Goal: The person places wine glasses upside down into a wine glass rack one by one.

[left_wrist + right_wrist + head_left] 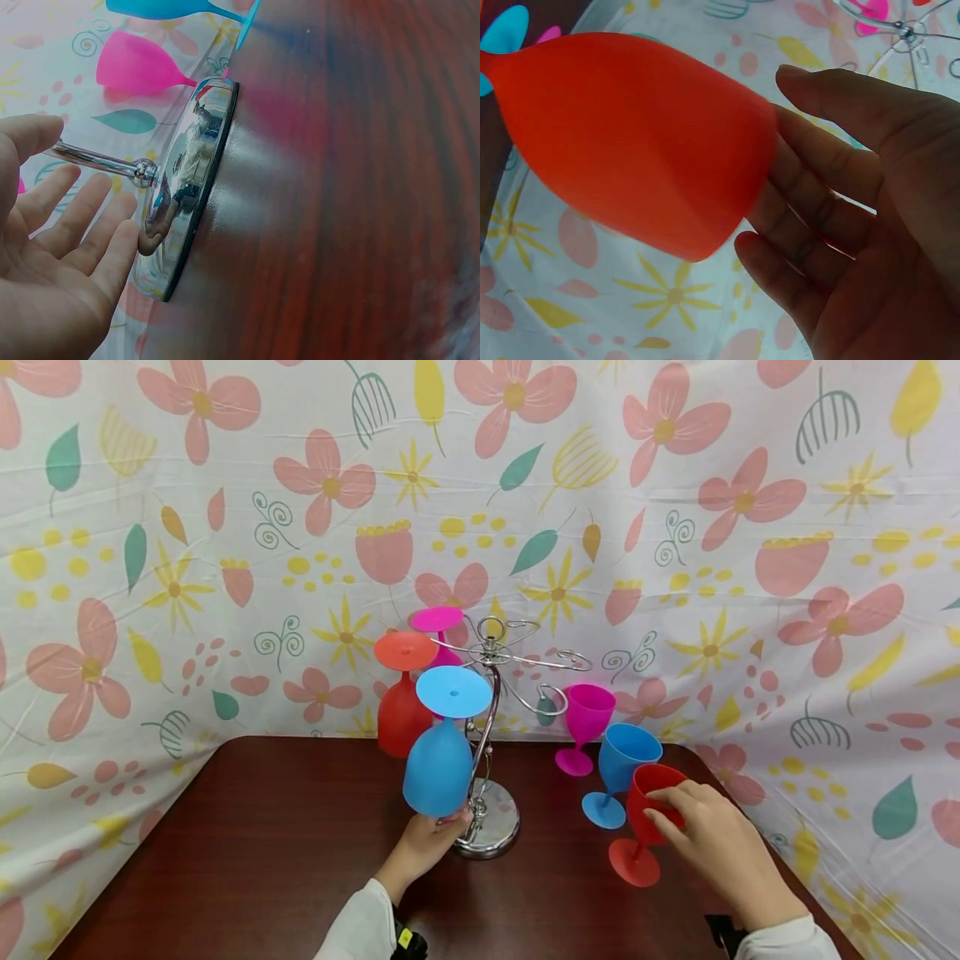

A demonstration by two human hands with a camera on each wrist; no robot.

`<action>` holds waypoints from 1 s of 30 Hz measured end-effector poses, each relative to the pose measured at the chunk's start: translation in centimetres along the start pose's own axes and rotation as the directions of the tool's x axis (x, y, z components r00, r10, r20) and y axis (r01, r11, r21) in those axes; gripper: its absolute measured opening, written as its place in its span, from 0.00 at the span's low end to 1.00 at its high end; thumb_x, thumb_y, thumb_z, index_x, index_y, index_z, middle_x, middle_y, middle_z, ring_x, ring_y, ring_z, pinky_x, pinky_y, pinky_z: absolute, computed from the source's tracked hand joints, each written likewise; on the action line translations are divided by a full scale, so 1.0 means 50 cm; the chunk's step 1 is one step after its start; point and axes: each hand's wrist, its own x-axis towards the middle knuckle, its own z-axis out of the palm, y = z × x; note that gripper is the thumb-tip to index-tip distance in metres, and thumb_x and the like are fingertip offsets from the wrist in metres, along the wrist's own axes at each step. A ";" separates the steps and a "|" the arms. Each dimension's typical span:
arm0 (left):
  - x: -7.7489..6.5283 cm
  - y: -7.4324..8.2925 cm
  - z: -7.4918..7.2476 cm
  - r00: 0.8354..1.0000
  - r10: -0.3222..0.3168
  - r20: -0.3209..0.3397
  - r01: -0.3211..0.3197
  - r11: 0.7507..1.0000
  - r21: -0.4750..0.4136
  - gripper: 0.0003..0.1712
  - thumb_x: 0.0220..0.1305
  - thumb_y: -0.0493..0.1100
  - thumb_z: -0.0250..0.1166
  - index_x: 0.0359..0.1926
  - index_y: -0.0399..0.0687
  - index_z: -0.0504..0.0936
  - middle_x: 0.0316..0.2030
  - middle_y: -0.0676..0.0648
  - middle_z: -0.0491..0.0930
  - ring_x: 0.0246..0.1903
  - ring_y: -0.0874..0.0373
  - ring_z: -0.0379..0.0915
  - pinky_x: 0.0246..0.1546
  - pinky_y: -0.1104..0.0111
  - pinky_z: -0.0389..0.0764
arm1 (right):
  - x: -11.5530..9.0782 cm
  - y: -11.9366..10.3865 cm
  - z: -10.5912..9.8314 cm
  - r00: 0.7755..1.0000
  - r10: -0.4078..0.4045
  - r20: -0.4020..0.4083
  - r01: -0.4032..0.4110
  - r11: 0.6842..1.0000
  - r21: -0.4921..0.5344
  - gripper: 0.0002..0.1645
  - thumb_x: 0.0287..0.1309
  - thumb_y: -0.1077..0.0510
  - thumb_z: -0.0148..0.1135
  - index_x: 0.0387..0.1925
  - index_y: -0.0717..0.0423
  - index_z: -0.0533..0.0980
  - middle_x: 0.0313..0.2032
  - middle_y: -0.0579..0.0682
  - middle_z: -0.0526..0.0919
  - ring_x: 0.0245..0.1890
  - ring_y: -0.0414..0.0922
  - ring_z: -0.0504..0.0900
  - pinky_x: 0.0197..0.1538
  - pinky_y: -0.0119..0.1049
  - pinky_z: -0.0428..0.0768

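A chrome goblet stand has a round base and wire loops on top. From its left side hang upside down a blue goblet, a red goblet and a pink goblet. Below the hanging blue one, my left hand is beside the pole, its fingers loosely spread near the base in the left wrist view. On the right, a second red goblet stands on its foot. My right hand has its fingers at that goblet's rim, and the thumb stays apart from it in the right wrist view.
Behind the right-hand red goblet stand another blue goblet and another pink goblet, both upright, in a row. The dark wooden table meets a flowered cloth at its back and right edges.
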 end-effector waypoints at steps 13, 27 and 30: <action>-0.007 0.014 0.002 1.000 -0.003 0.009 0.003 1.000 0.013 0.23 0.71 0.34 0.59 0.62 0.24 0.69 0.56 0.28 0.76 0.57 0.32 0.73 0.58 0.42 0.73 | -0.007 0.008 0.008 0.998 -0.034 -0.043 0.033 0.999 -0.017 0.13 0.45 0.61 0.79 0.36 0.53 0.85 0.29 0.45 0.81 0.31 0.47 0.77 0.32 0.50 0.81; 0.008 -0.027 -0.003 1.000 -0.001 -0.005 0.001 0.998 0.062 0.13 0.70 0.33 0.61 0.52 0.29 0.75 0.45 0.34 0.79 0.45 0.44 0.77 0.50 0.52 0.78 | -0.013 0.003 -0.016 0.996 0.077 -0.037 -0.072 0.992 0.106 0.12 0.54 0.61 0.74 0.41 0.50 0.85 0.36 0.42 0.82 0.33 0.41 0.76 0.31 0.38 0.78; 0.006 -0.024 -0.008 1.000 0.003 0.000 -0.003 0.994 0.114 0.10 0.69 0.35 0.63 0.47 0.32 0.77 0.41 0.42 0.80 0.40 0.53 0.74 0.43 0.61 0.76 | -0.015 0.005 -0.015 0.994 0.081 -0.070 -0.067 0.981 0.181 0.12 0.55 0.62 0.74 0.41 0.50 0.84 0.36 0.41 0.82 0.27 0.35 0.71 0.27 0.29 0.72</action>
